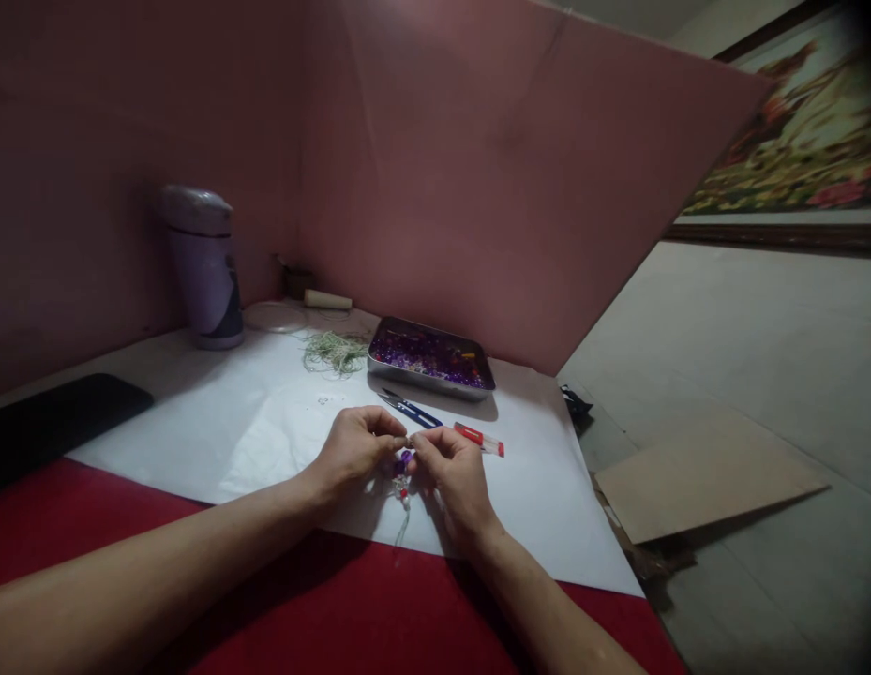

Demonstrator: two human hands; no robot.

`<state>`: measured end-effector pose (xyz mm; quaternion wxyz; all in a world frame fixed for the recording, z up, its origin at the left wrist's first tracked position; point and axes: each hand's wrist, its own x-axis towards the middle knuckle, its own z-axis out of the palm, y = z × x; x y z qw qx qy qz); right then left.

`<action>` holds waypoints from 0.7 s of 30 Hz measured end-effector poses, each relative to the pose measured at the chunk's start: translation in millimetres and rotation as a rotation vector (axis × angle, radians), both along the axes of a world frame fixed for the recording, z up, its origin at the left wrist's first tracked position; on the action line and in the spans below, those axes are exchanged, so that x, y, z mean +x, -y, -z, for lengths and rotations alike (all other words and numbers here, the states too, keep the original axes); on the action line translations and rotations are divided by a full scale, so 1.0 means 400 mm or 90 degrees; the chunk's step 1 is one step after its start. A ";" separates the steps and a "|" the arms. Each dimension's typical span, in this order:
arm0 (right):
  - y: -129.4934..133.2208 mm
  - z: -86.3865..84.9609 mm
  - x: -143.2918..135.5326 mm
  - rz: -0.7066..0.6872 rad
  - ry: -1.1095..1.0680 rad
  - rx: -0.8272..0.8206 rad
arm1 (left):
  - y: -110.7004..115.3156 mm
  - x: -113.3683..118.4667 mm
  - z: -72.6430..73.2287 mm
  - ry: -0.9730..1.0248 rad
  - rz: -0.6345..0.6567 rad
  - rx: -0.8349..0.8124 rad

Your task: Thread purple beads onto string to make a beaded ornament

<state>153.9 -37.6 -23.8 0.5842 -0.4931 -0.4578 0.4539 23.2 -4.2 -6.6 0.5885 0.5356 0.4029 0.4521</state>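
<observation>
A small beaded strand (pixel 402 466) with purple, clear and red beads hangs below my fingertips, its thin thread tail trailing down over the white paper. My left hand (pixel 357 448) is closed in a pinch at the top of the strand. Close against it, my right hand (pixel 455 469) pinches at the same spot, thumb and forefinger together. The exact point they grip is too small to make out. Just beyond the hands lie blue thread snips (pixel 412 410) and a small red-and-clear packet (pixel 479 438).
A metal tray (pixel 435 381) of purple beads stands behind the snips. Left of it are a tangle of pale green thread (pixel 335 352), a lilac bottle (pixel 204 267) and a dark phone-like slab (pixel 69 417). Pink panels (pixel 477 187) rise behind the white paper (pixel 548 506).
</observation>
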 end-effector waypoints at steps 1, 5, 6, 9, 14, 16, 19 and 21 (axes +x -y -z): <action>0.000 0.000 0.000 -0.003 0.001 0.001 | 0.001 -0.001 -0.003 -0.008 -0.008 0.004; -0.001 -0.001 0.002 -0.015 0.014 -0.007 | 0.002 -0.003 -0.009 -0.024 -0.038 0.024; -0.002 -0.001 0.002 -0.020 0.012 -0.009 | 0.002 -0.004 -0.008 -0.018 -0.038 0.023; -0.003 0.001 0.002 -0.035 -0.020 -0.012 | 0.001 -0.006 -0.005 0.006 -0.033 0.009; -0.003 0.003 0.000 -0.027 -0.034 -0.018 | 0.004 -0.008 -0.003 0.050 -0.006 -0.008; -0.003 0.003 0.000 -0.021 -0.030 -0.012 | 0.006 -0.007 -0.004 0.087 0.021 -0.025; -0.004 0.004 0.000 -0.018 -0.024 -0.007 | 0.008 -0.006 -0.006 0.171 0.063 -0.076; -0.005 0.004 0.001 -0.020 -0.020 -0.008 | 0.008 -0.005 -0.008 0.210 0.101 -0.116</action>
